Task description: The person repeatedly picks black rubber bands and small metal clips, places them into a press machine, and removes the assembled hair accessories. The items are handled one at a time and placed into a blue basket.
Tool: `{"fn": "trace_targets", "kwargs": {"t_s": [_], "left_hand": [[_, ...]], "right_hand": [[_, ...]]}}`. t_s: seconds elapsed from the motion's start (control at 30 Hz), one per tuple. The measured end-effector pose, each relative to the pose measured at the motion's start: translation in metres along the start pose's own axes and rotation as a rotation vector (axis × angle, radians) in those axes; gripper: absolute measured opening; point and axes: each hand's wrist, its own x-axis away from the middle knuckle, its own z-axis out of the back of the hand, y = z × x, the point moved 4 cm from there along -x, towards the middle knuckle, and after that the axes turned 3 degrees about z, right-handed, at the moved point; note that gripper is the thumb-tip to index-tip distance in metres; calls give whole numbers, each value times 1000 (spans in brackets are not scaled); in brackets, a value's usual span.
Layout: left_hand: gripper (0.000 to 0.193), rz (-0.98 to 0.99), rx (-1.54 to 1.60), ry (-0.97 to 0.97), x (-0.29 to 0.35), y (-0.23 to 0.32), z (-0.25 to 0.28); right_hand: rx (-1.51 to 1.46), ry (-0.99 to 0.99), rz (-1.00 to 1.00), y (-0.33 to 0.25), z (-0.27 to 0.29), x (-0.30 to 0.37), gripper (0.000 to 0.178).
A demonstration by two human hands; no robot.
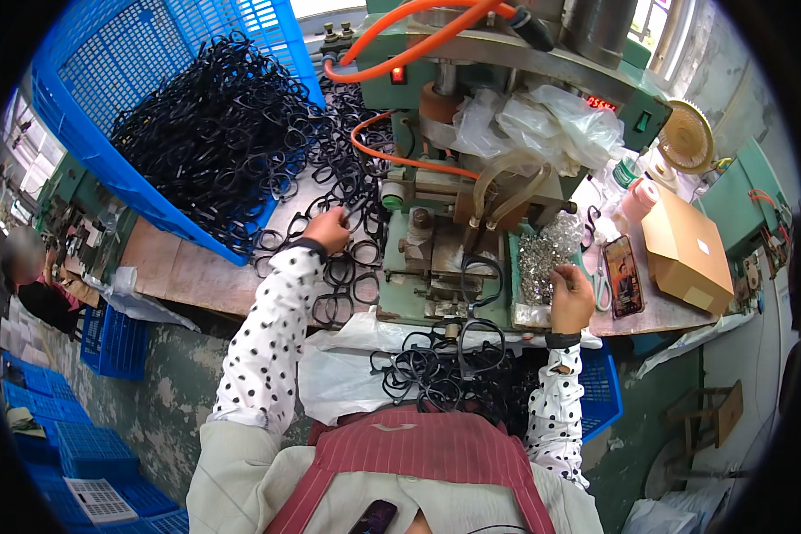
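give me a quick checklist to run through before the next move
1. Machine power: ok, the red switch and red digital display are lit.
2. Eyeglass frame seated in the fixture: cannot tell; a black eyeglass frame is at its front, but its exact fit is unclear.
3. Left hand away from the fixture: ok, it is at the loose black frames on the table.
4. Small metal parts within reach: ok, right hand is at their tray.
5. Metal part in the right fingers: cannot tell, too small.
6. Machine head uncovered: not ok, clear plastic bag hangs against it.
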Motion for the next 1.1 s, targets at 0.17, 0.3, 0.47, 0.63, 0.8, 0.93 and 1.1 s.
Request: {"fn": "trace_targets", "kwargs": {"t_s": [0.17,0.3,0.47,0.63,0.8,0.93,1.1], "left_hand": [[20,7,722,54,59,21,2],[13,-146,726,346,92,46,-6],[17,-368,713,550,143,100,-2],[24,-793,339,739,183,143,13],[40,-1164,232,682,200,173,8],[46,-1389,228,474,206,192,-9],[45,-1444,227,315,200,203,-28]], "right_hand": [[-522,-158,-147,-61,-2,-11,13],[-759,-283,-100,-128,11,-14,18],[-686,-346,-142,-152,-1,-8,28],[-760,-270,-163,-160,-8,-10,41],[-924,-163,-178,-169,-21,-11,51],[-869,-183,-171,-161,-19,-9,52],[142,202,159,-63,1,-30,41]]}}
